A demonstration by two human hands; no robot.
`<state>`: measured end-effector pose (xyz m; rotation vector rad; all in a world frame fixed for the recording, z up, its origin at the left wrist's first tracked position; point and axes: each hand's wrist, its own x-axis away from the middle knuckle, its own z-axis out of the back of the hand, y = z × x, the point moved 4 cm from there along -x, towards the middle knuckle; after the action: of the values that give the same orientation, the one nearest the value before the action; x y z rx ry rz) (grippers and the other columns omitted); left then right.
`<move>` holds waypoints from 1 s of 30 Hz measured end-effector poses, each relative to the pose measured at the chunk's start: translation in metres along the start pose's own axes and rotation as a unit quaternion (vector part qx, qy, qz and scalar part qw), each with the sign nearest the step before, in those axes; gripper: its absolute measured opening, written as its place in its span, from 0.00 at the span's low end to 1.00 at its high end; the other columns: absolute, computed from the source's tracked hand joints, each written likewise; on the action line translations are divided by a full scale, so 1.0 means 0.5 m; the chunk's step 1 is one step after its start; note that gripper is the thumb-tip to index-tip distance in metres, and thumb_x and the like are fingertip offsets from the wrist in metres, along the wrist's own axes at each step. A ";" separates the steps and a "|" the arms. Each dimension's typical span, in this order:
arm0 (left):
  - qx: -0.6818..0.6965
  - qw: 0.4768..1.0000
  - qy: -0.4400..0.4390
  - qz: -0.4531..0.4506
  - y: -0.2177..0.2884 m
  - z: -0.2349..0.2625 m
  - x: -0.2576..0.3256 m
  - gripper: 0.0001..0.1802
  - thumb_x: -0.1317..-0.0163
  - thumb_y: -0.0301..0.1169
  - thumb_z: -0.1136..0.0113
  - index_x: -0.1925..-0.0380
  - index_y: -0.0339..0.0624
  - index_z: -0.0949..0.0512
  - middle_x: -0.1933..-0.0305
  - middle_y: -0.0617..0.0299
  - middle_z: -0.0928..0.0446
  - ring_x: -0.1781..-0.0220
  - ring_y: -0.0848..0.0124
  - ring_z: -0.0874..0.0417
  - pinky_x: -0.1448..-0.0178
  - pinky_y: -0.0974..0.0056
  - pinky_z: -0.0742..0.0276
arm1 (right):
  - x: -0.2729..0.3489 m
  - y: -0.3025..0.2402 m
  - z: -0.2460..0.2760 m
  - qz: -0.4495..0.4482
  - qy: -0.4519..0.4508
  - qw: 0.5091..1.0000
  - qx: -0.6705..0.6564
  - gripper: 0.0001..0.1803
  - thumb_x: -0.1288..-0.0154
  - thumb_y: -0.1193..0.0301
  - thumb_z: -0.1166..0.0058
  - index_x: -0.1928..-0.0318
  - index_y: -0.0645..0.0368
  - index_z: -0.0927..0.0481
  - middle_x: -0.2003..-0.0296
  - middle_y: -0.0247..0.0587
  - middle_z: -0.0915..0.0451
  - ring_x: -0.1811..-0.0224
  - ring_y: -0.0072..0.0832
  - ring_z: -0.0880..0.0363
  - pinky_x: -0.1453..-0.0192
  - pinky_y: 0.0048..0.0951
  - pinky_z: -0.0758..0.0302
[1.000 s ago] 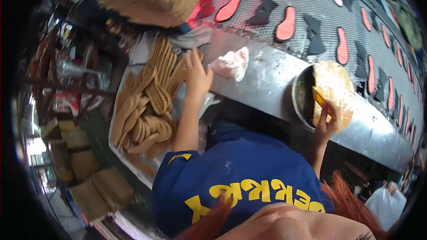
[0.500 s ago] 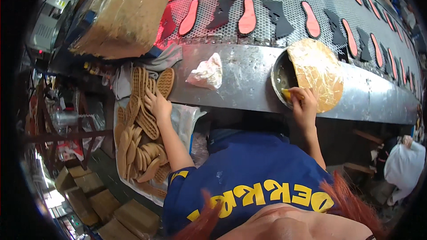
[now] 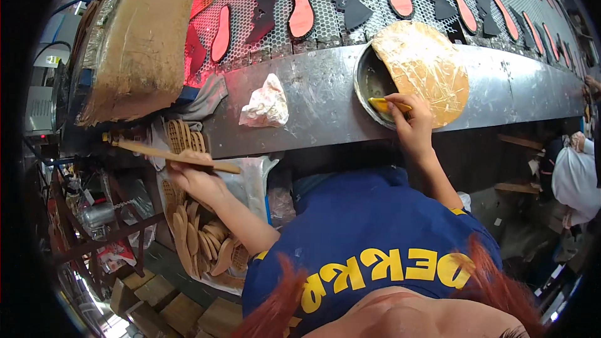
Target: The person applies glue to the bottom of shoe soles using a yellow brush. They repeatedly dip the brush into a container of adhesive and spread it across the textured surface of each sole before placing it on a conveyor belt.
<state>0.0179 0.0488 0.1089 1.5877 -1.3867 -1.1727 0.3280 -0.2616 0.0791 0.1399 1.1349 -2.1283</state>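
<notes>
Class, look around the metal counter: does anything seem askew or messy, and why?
The brown board looks askew, perhaps deliberately: it covers only the pot's right part, leaving the left open, and pale streaks mess its top.

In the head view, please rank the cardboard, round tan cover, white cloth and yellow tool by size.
1. Cardboard
2. Round tan cover
3. White cloth
4. Yellow tool, partly hidden by the right hand

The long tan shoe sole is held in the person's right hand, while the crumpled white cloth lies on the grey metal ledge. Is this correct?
Not quite: the head view shows the tan sole in the left hand. The cloth does lie on the ledge.
</notes>
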 end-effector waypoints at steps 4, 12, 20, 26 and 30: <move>0.288 0.892 -0.269 0.220 -0.015 -0.130 0.065 0.32 0.30 0.55 0.57 0.39 0.39 0.37 0.53 0.45 0.26 0.68 0.71 0.34 0.74 0.70 0.35 | 0.009 0.018 -0.008 -0.175 0.037 0.919 -0.351 0.07 0.29 0.73 0.50 0.58 0.61 0.21 0.65 0.35 0.22 0.67 0.18 0.24 0.65 0.19 0.26; 0.248 0.746 -0.465 0.408 -0.081 -0.256 0.294 0.47 0.34 0.65 0.67 0.30 0.36 0.49 0.33 0.39 0.39 0.48 0.53 0.22 0.63 0.59 0.15 | -0.026 -0.033 0.036 0.040 0.225 0.891 -0.393 0.11 0.27 0.68 0.55 0.53 0.63 0.25 0.53 0.51 0.25 0.50 0.34 0.27 0.43 0.37 0.31; 0.247 0.690 -0.511 0.449 -0.066 -0.284 0.357 0.47 0.34 0.66 0.70 0.28 0.40 0.53 0.28 0.43 0.45 0.43 0.51 0.25 0.57 0.57 0.15 | -0.042 -0.160 0.025 0.242 0.111 0.934 -0.240 0.18 0.35 0.62 0.41 0.55 0.66 0.20 0.53 0.53 0.27 0.58 0.34 0.20 0.58 0.28 0.19; 0.224 0.691 -0.528 0.441 -0.052 -0.288 0.371 0.48 0.35 0.67 0.69 0.29 0.38 0.51 0.29 0.43 0.44 0.40 0.49 0.25 0.57 0.57 0.15 | -0.039 -0.154 0.015 0.238 0.114 0.944 -0.199 0.17 0.37 0.64 0.39 0.54 0.65 0.20 0.52 0.51 0.28 0.58 0.34 0.19 0.56 0.28 0.19; 0.211 0.675 -0.534 0.463 -0.071 -0.274 0.379 0.50 0.36 0.69 0.71 0.29 0.38 0.50 0.31 0.43 0.40 0.42 0.49 0.23 0.59 0.57 0.14 | -0.037 -0.160 0.018 0.243 0.100 0.942 -0.207 0.18 0.37 0.63 0.39 0.54 0.65 0.20 0.51 0.51 0.28 0.57 0.34 0.19 0.55 0.29 0.19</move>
<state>0.1608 -0.1385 0.0885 -0.0015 -2.8707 -1.0959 0.2930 -0.2293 0.1467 0.4037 1.4659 -1.4351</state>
